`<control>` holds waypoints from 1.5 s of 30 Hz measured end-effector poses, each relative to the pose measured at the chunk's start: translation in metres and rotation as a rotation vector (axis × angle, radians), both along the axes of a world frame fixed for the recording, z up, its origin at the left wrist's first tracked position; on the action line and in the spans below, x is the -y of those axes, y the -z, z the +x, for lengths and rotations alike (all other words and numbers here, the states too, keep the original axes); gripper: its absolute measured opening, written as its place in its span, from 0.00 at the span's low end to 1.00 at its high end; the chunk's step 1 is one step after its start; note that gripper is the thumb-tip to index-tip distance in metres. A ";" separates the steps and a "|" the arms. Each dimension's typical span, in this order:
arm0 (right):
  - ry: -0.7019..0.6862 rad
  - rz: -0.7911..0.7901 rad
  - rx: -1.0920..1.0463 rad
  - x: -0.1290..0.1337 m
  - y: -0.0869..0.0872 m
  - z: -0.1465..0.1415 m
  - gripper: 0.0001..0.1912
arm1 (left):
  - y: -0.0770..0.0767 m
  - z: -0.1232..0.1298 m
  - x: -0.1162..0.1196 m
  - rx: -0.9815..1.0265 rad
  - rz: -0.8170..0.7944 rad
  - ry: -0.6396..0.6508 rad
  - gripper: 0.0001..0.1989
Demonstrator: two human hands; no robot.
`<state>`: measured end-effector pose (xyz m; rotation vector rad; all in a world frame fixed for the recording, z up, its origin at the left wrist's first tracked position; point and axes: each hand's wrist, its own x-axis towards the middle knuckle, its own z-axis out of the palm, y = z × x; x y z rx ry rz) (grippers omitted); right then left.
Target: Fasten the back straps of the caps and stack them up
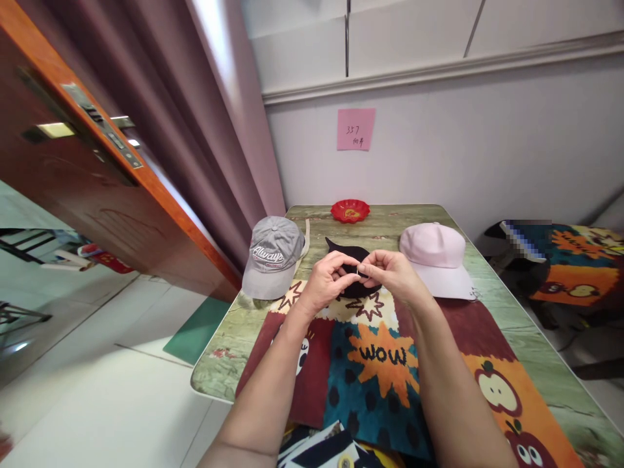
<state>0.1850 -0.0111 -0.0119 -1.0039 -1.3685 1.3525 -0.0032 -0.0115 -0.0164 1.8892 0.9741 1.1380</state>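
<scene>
My left hand (pixel 331 276) and my right hand (pixel 385 268) meet fingertip to fingertip over the middle of the table. Both are closed in a pinch, with a tiny pale bit between them too small to name. Just behind and under my fingers is a flat black piece (pixel 348 250) with a pointed tip at its left. My hands hide much of it, and I cannot tell whether they touch it. To the left sits a grey cap (pixel 273 244) with "Always" lettering and a loose strap. A pale pink cap (pixel 433 246) rests to the right.
A red scalloped dish (pixel 350 211) stands near the table's back edge, below a pink note (pixel 356 129) on the wall. A colourful "WOW" cloth (pixel 383 354) covers the table's front. An open wooden door (pixel 97 175) and a curtain (pixel 214 123) flank the left.
</scene>
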 end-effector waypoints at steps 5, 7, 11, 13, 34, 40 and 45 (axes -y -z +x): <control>0.054 0.051 -0.047 -0.003 0.004 -0.006 0.24 | 0.000 0.000 0.002 0.075 -0.086 -0.047 0.11; 0.044 0.111 0.029 -0.003 0.005 -0.005 0.23 | 0.001 -0.002 0.001 0.118 -0.109 -0.074 0.13; -0.007 0.241 0.268 -0.002 0.003 0.001 0.31 | 0.007 -0.008 -0.001 0.206 -0.148 -0.125 0.15; 0.027 0.298 0.350 -0.002 0.002 0.000 0.28 | 0.008 -0.010 -0.003 0.232 -0.136 -0.133 0.16; 0.250 0.604 0.428 -0.006 0.010 -0.014 0.09 | 0.001 -0.007 0.002 0.402 -0.243 -0.282 0.19; 0.237 0.560 0.435 -0.006 0.010 -0.013 0.09 | 0.000 -0.002 0.005 0.366 -0.461 -0.169 0.20; 0.232 0.573 0.454 -0.005 0.009 -0.015 0.08 | -0.003 0.002 0.009 0.472 -0.580 -0.138 0.22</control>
